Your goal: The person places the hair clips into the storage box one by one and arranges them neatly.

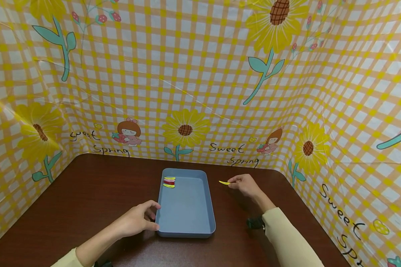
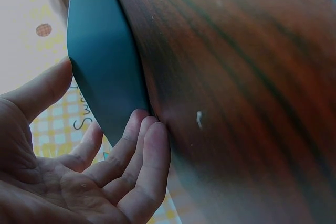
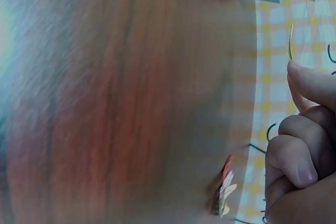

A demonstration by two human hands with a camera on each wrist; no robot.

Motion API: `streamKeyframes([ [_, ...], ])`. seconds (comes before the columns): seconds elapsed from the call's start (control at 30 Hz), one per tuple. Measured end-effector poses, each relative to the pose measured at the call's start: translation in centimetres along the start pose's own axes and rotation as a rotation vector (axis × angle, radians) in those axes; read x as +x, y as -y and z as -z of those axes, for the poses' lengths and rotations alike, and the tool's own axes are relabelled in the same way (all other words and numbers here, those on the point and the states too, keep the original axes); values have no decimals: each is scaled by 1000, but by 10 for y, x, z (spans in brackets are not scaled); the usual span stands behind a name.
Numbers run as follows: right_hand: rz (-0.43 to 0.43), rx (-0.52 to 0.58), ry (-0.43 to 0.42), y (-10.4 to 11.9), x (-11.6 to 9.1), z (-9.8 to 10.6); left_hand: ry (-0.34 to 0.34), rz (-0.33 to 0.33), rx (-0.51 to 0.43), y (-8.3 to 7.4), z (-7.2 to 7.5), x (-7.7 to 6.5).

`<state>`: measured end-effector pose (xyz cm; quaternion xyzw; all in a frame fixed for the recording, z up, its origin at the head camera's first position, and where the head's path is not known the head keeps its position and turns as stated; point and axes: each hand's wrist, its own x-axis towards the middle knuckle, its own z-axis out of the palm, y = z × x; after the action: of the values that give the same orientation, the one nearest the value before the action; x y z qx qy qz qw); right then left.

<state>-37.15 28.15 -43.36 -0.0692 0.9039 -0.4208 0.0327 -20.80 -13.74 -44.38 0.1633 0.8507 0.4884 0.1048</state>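
A shallow blue-grey tray [image 1: 187, 207] lies on the dark wooden table. My left hand [image 1: 137, 218] holds the tray's left side near its front corner. Against the tray wall [image 2: 102, 51], my thumb meets the rim while several bent fingertips reach the lower edge. To the right of the tray, my right hand [image 1: 247, 186] pinches a slim yellow hair clip [image 1: 224, 182] between thumb and forefinger, its pointed end toward the tray. Several clips, a pink clip [image 1: 169, 180] among them with red and yellow ones, lie in a row at the tray's far left.
A small cluster of red, pink and yellow clips [image 3: 226, 190] lies on the table below my right hand in the right wrist view. Checked sunflower cloth [image 1: 194, 92] rises like walls at the back and both sides. The brown tabletop [image 1: 103, 185] shows on both sides of the tray.
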Motion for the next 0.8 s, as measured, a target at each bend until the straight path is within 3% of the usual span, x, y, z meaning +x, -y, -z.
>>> streamKeyframes([
  [0.8,51,-10,72,52,17,-18,10,0,-11,1,1,0],
])
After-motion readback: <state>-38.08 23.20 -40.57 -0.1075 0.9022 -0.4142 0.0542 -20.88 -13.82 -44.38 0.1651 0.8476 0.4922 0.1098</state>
